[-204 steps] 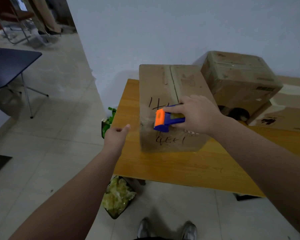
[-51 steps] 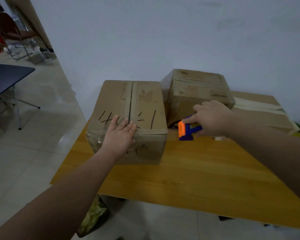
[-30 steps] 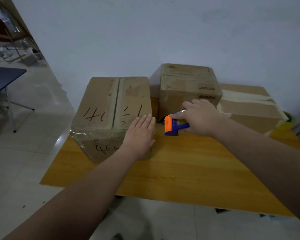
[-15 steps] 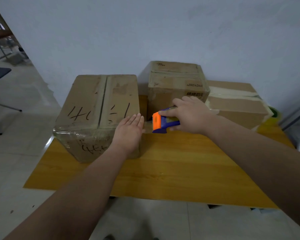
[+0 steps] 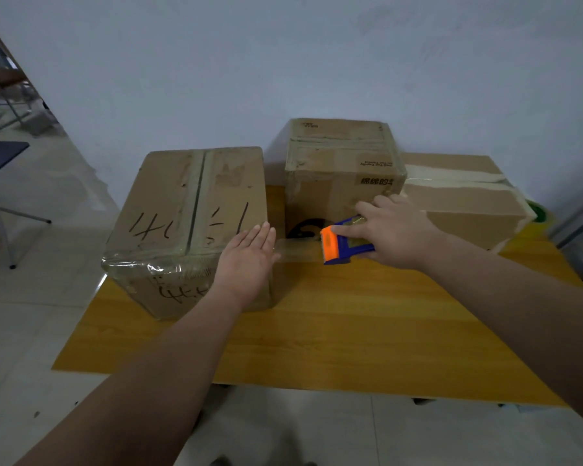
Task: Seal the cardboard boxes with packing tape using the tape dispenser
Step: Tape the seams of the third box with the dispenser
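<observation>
Left hand [image 5: 246, 262] flat, right hand [image 5: 396, 230] curled.

The left box [image 5: 189, 203] carries black handwritten marks [image 5: 145, 228] on its top and front, none of them legible. The middle box [image 5: 337, 169], upper centre of the frame, bears printed Chinese characters [image 5: 377, 180] and smaller print [image 5: 373, 163], both too blurred to read.

Orange-blue tape dispenser [image 5: 338, 247] beside scribbled box [image 5: 189, 210], strip [image 5: 298, 252] apparently stretched between.

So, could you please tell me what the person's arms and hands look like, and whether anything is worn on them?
Both are bare. The left hand and right hand wear no gloves, and no ring shows. The left forearm and right forearm are uncovered up to the frame edge: no sleeve, watch or bracelet in view.
</observation>
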Demonstrator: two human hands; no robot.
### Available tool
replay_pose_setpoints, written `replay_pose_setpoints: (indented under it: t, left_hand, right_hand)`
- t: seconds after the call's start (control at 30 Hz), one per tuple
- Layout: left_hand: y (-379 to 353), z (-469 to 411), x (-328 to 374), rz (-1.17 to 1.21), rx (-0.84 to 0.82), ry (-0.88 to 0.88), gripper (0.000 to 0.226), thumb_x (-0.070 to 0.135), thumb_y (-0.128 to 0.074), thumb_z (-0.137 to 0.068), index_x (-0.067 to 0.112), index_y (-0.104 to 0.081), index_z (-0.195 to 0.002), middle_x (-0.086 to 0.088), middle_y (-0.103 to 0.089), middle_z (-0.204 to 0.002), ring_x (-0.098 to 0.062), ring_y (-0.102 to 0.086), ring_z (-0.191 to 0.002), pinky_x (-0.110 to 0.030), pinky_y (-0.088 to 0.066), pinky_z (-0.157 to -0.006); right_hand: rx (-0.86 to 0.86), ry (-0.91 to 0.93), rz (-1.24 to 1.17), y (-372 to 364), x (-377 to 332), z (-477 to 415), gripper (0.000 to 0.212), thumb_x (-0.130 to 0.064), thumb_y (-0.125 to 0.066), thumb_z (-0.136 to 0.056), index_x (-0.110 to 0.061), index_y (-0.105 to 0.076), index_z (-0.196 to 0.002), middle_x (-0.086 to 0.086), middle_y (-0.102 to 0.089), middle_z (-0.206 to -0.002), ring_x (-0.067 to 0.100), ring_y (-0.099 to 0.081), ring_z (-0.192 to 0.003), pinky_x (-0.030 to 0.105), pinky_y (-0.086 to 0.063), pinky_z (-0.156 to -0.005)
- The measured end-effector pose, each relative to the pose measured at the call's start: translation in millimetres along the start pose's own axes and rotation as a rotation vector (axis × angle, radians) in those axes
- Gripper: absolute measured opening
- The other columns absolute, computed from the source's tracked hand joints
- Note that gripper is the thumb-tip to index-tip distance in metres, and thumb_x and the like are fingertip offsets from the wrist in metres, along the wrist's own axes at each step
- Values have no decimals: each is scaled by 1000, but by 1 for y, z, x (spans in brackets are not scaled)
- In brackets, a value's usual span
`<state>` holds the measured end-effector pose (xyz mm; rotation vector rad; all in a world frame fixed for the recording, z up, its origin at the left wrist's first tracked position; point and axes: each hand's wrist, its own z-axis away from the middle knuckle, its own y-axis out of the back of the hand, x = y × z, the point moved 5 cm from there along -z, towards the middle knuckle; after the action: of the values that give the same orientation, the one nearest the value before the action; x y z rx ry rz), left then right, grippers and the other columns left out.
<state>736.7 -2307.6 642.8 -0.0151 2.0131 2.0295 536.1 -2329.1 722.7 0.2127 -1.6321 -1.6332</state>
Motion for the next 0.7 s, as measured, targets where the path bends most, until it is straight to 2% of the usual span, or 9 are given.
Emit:
replay_pose_setpoints:
  t: [0.17, 0.3, 0.43, 0.5, 0.6, 0.7]
  left_hand:
    - [-1, -2, 0, 12, 7, 2, 55, 39, -9, -103, 13, 2, -151, -3, 2, -159, -14, 1, -146, -31, 0, -117]
    - [-3, -3, 2, 1, -9, 7, 56, 40, -8, -103, 12, 3, -151, -4, 3, -159, -15, 2, -146, -32, 0, -117]
    - [-5, -4, 3, 9, -15, 15, 57, 39, -9, -103, 11, 5, -150, -6, 4, -159, -16, 3, -146, -32, 3, -117]
    - [-6, -3, 3, -4, -4, 7, 56, 36, -11, -104, 9, 6, -150, -7, 4, -159, -17, 2, -146, -32, 2, -117]
    - [-5, -3, 7, -36, 21, -30, 55, 31, -16, -105, 8, 7, -149, -9, 3, -159, -18, 1, -146, -33, 1, -117]
    - [-4, -5, 7, 21, 7, 13, 54, 34, -14, -105, 9, 3, -150, -7, 1, -159, -18, -1, -146, -34, -1, -117]
  right_hand:
    - [-40, 32, 47, -6, -1, 1, 60, -51, -41, -96, -44, -12, -149, 4, -38, -138, 25, -43, -115, 36, -34, -94]
    - [-137, 4, 28, -5, -23, -21, 53, -45, -46, -96, -42, -28, -145, 7, -42, -134, 31, -45, -116, 40, -36, -94]
    - [-290, -85, 4, -7, -56, -60, 40, -36, -56, -93, -26, -51, -131, 9, -49, -128, 33, -47, -116, 40, -39, -90]
    - [-352, -117, -5, -9, -68, -74, 35, -33, -62, -90, -19, -55, -121, 9, -53, -123, 32, -49, -113, 40, -40, -89]
    - [-395, -122, -32, -17, -75, -90, 37, -32, -66, -87, -17, -55, -119, 10, -55, -121, 32, -51, -110, 41, -41, -88]
    - [-513, -87, 101, -47, -70, -75, 37, -27, -68, -85, -17, -56, -119, 10, -55, -125, 32, -50, -114, 42, -41, -92]
